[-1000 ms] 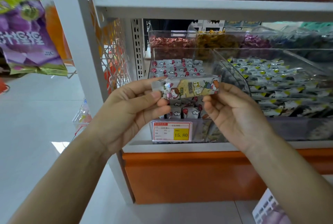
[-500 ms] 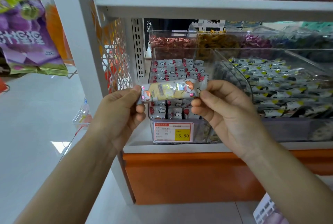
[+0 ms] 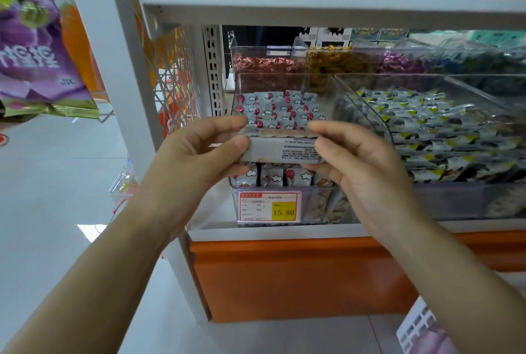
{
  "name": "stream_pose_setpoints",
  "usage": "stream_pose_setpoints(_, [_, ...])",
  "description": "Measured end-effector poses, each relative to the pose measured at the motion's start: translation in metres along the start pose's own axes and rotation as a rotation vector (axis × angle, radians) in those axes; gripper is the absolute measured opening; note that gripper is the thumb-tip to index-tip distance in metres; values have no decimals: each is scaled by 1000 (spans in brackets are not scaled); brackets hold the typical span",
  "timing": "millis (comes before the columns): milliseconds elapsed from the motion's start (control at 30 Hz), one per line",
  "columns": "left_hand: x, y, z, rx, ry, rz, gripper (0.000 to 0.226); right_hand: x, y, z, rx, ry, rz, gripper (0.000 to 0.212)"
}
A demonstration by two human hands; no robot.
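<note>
I hold a small snack packet (image 3: pixel 281 148) flat between both hands, its pale grey back with fine print facing me. My left hand (image 3: pixel 196 162) pinches its left end between thumb and fingers. My right hand (image 3: pixel 361 165) pinches its right end the same way. The packet hovers in front of a clear plastic bin (image 3: pixel 242 85) filled with several like packets printed with clouds and red spots. A price tag (image 3: pixel 269 207) reading 15.80 is fixed to the bin's front.
A wider clear bin (image 3: pixel 367 114) of black, white and yellow packets stands to the right. Bins of wrapped sweets (image 3: pixel 267 68) line the back. A white shelf board (image 3: pixel 313 6) runs overhead, an orange base panel (image 3: pixel 299 276) below. Purple bags (image 3: pixel 37 63) hang at left.
I have turned the packet over between my hands: its printed cartoon front faced me before, its grey back with text faces me now. Both hands kept their hold on the ends.
</note>
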State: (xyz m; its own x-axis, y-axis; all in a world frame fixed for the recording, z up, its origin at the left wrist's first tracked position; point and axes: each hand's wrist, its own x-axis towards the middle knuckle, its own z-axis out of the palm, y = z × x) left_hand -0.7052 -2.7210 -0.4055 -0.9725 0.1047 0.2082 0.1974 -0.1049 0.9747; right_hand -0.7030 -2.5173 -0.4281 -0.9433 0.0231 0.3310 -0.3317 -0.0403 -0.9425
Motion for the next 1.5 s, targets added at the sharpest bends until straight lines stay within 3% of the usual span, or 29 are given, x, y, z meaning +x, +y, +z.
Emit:
stream_pose_setpoints(200, [-3, 7, -3, 214, -28, 77, 28, -3, -3, 4, -134, -1, -64, 8])
stream_pose_setpoints(433, [-6, 10, 0, 352, -99, 116, 26, -3, -4, 4, -126, 79, -35, 21])
stream_pose_setpoints(567, [-5, 11, -2, 403, -52, 119, 14, -3, -5, 5, -111, 40, -43, 23])
stream_pose_setpoints(667, [-3, 9, -2, 467, -2, 128, 19, -3, -6, 5, -97, 9, -22, 23])
stream_pose_setpoints(867, [0, 1, 0, 335, 126, 20, 30, -4, -8, 8, -160, -24, -23, 19])
stream_pose_setpoints(1000, [-2, 0, 4, 363, 25, 25, 14, -5, -7, 7, -157, 7, -14, 16])
stream_pose_setpoints(1100, [-2, 1, 3, 416, 12, 63, 11, -3, -10, 3, -108, -75, 85, 15])
stream_pose_setpoints(1300, [-1, 3, 2, 435, -26, 68, 25, 4, -15, -9, 20, -210, 268, 19])
stream_pose_setpoints(1500, [0, 0, 1, 394, -59, 52, 35, 5, -14, -11, -3, -228, 247, 16])
